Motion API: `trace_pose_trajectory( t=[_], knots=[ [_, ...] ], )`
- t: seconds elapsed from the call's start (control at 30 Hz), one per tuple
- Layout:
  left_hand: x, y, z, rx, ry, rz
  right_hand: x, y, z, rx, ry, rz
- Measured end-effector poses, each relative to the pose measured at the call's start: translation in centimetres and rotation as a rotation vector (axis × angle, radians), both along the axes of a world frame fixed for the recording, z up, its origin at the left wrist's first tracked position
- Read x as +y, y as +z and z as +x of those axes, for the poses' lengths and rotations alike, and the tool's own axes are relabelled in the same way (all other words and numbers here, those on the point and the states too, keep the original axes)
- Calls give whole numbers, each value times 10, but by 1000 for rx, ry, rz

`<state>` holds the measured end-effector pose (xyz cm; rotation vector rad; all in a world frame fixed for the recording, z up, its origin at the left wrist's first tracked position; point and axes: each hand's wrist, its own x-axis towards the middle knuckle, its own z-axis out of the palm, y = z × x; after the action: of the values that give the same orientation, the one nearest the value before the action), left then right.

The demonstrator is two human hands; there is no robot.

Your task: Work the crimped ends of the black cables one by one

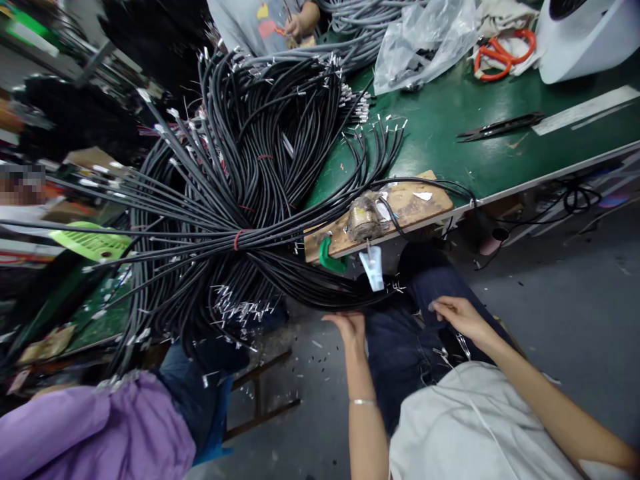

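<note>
My left hand (350, 325) is under the end of a black cable bundle (320, 285), its thumb stretched out to the left and its other fingers partly hidden by the cables. Over my lap, my right hand (456, 315) is closed in a pinch on something small and pale. In front of me, a small motor (364, 219) sits on a wooden board (425, 200) held at the table edge by a green clamp (331, 256). A light blue piece (373, 268) hangs from the motor's shaft. Thin black cables run across the board.
A large heap of black cables (270, 120) covers the left of the green table (440, 160). Pliers (500, 127), orange-handled scissors (505, 55) and a plastic bag (425, 43) lie to the right. A person in purple (110, 427) sits at left; another person (260, 27) is across.
</note>
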<state>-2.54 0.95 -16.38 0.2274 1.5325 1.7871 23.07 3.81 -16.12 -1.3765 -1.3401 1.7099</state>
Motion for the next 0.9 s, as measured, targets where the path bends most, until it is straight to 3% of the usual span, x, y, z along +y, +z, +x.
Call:
trace_pose_trajectory(
  t=[0.13,0.27,0.33,0.43,0.6,0.77,0.9],
  knots=[
    [26,0,40,-311,-308,15,-4,-5,2,-32,-120,69],
    [12,26,79,-537,-558,19,3,1,20,-100,-359,146],
    [2,42,90,-650,-640,33,3,9,27,-81,-373,152],
    [-8,65,101,-734,-690,49,-4,27,32,19,-260,85],
    [-19,87,113,-630,-681,-12,-26,65,36,316,-96,-238],
    [-30,90,110,-494,-749,33,-38,105,47,322,-49,-229],
    [-36,90,108,-420,-803,74,-42,120,55,326,-34,-176]
  ],
)
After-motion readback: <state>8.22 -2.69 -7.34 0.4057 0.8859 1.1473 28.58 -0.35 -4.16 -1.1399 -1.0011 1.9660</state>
